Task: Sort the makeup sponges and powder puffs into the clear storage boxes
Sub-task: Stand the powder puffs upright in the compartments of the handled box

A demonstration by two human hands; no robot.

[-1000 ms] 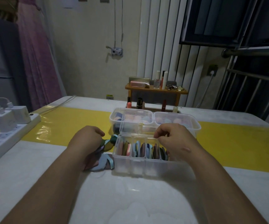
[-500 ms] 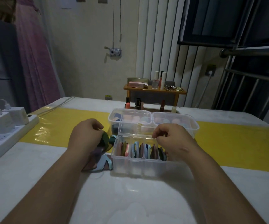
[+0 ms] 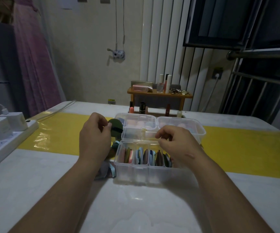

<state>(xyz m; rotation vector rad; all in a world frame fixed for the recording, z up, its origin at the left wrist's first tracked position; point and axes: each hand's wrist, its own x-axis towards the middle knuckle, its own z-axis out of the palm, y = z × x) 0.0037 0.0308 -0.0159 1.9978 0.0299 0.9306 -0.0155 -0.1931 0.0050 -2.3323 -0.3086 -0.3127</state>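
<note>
Reaching in from the near edge, two bare forearms cross the white table (image 3: 136, 207). Just past them stands the nearest clear box (image 3: 141, 172), its compartments packed with flat powder puffs (image 3: 144, 155) set on edge in pink, blue, brown and olive. A small loose pile of puffs (image 3: 109, 169) lies on the table against the box's left side, partly hidden under the left wrist.

The left hand (image 3: 94, 140) is raised above that pile and pinches a dark green round puff (image 3: 116, 127) between thumb and fingertips. The puff sticks out to the right of the fingers, clear of the table and beside the left corner of the boxes behind.

The right hand (image 3: 178, 142) hovers over the back right of the near box, fingers curled and thumb close to the forefinger. Whether they hold anything cannot be told.

Behind sit two more clear boxes side by side, the left one (image 3: 139, 121) and the right one (image 3: 186, 125), both showing pale pink sponges. A yellow strip (image 3: 245, 148) runs across the table beneath them. At far left lies a power strip (image 3: 6, 145) with chargers plugged in, and beyond the table a wooden shelf (image 3: 159, 95) carries cosmetics.
</note>
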